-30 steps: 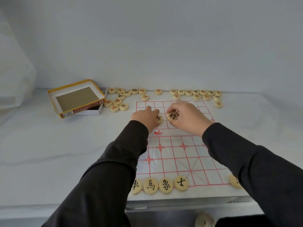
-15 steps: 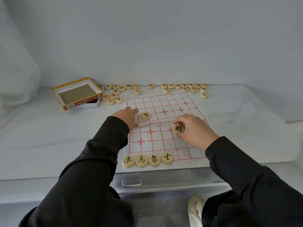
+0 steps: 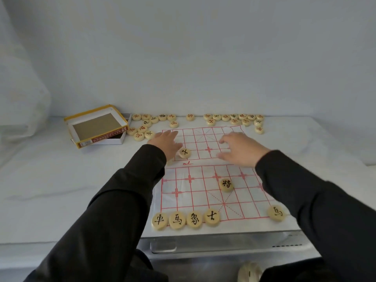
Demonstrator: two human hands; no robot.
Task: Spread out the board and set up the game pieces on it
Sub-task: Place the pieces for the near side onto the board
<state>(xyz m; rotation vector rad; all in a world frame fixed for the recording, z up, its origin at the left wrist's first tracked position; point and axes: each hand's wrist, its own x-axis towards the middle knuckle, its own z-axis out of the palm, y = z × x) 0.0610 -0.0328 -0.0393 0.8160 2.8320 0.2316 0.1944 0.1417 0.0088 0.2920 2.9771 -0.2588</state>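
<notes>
**Xiangqi setup under way.** A person reaches both hands across a paper xiangqi board spread flat on a white table, its red grid showing between the forearms.

The left hand stretches forward over the board's far-left corner, fingers straight and holding nothing. A black-marked piece sits right against its thumb side. The right hand is blurred above the far half, fingers loosely spread, and looks empty.

Setup looks early:
- **Near edge:** behind the left wrist, a row of four black-lettered pieces stands side by side: chariot, horse, elephant, adviser.
- **Between the forearms:** a general piece lies short of the back line.
- **Near corner:** a second horse piece rests just beside the right sleeve.
- **Off the board:** most of the set, the loose pieces, red and black mixed, lies in two clusters just beyond the fingertips.

An open yellow-edged box sits outward of the left hand.

Room appears tight in two places. The loose pieces lie close under the back wall. The placed row sits near the table's front edge, where a dragged sleeve could sweep it off.

The thin paper is creased, and its far corner past the right hand lifts slightly, so it may shift under a sliding palm. The widest room for moving seems to lie to the outside of either arm.
</notes>
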